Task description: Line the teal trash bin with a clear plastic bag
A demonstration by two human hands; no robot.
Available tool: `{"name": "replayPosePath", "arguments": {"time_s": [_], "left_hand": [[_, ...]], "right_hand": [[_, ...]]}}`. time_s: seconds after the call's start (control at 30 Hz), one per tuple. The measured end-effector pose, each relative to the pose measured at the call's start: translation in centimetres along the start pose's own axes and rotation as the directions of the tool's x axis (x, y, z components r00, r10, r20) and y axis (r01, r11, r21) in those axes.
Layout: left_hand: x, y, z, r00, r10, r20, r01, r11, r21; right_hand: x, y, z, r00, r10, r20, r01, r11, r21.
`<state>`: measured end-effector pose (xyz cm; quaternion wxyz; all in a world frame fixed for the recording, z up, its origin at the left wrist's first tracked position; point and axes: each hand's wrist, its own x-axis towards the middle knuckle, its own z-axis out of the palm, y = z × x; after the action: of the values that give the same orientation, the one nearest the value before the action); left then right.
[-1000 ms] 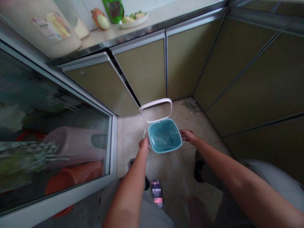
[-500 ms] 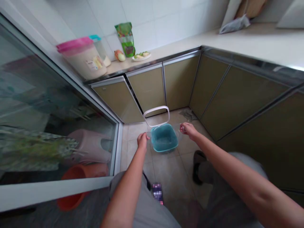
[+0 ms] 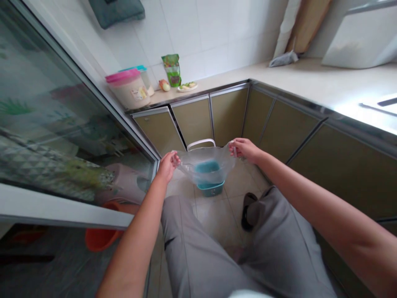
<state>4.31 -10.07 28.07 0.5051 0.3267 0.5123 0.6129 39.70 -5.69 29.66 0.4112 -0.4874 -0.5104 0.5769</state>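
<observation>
A clear plastic bag (image 3: pixel 186 164) is stretched wide between my two hands, above a teal bin (image 3: pixel 211 189) on the tiled floor. My left hand (image 3: pixel 169 165) pinches the bag's rim on the left. On the right, the fingers of my right hand (image 3: pixel 242 148) are closed on the opposite rim. The bin shows partly through the plastic. Behind it stands a white rim-like frame (image 3: pixel 201 142), upright against the cabinet side; its lower part is hidden by the bag.
Cabinets (image 3: pixel 228 114) run behind and to the right. The counter (image 3: pixel 214 82) holds a pink-lidded container (image 3: pixel 128 89), a green pouch (image 3: pixel 172 70), an onion (image 3: pixel 164 85) and a small plate (image 3: pixel 187 88). A glass sliding door (image 3: pixel 77 145) is at left, an orange bucket (image 3: pixel 101 239) beyond.
Both hands have risen and spread apart, lifting the clear bag up and opening it over the bin. My view has tilted upward, showing more of the wall and counter.
</observation>
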Motion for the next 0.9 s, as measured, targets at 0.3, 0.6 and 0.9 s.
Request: {"name": "replayPosePath", "arguments": {"time_s": [0.3,0.6,0.9], "left_hand": [[-5.5,5.1,0.7,0.991,0.060,0.121,-0.052,0.996,-0.069],[-8.7,6.7,0.6,0.961,0.100,0.259,-0.089,0.995,-0.053],[-7.9,4.3,-1.5,0.978,-0.010,0.207,0.015,1.000,-0.024]], "right_hand": [[-7.0,-5.3,-2.7,0.991,-0.124,0.041,0.130,0.967,-0.221],[-10.6,-5.7,-3.7,0.992,-0.095,0.084,0.115,0.952,-0.283],[-9.6,-3.5,-3.6,0.999,-0.003,0.051,0.019,0.946,-0.323]]}}
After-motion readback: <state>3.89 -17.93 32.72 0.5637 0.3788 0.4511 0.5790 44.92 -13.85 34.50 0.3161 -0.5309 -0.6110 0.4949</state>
